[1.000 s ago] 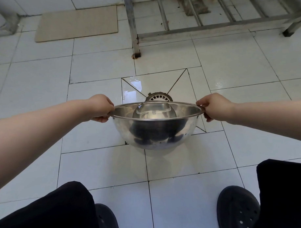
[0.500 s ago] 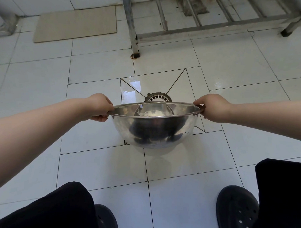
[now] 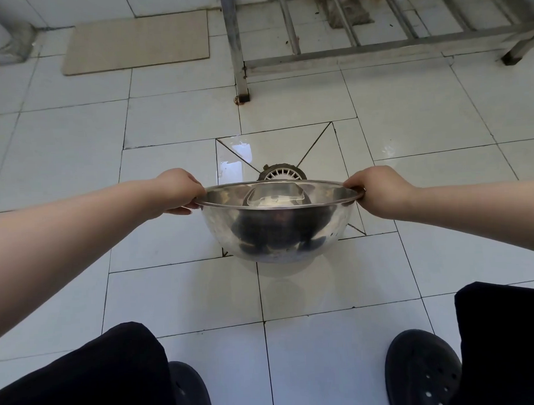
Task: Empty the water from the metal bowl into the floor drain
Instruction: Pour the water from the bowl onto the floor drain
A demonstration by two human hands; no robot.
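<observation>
Two hands, one metal bowl (image 3: 280,229), one floor drain (image 3: 281,173). Left hand (image 3: 178,191) and right hand (image 3: 377,190) each gripped the rim on opposite sides, holding the bowl above the tiles just in front of the drain. Barely changed from half a second earlier, rim maybe tipped slightly more. Shiny steel, water pooled inside.

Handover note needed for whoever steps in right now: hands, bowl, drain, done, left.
Left hand: grips the metal bowl at its left rim.
Right hand: grips the right rim.
Bowl: held off the tiled floor, roughly level, just on the near side of the floor drain, which shows past the far rim.
Done: bowl brought to the drain.
Left: no stream is visible; tip the far rim down over the drain and empty it.
</observation>
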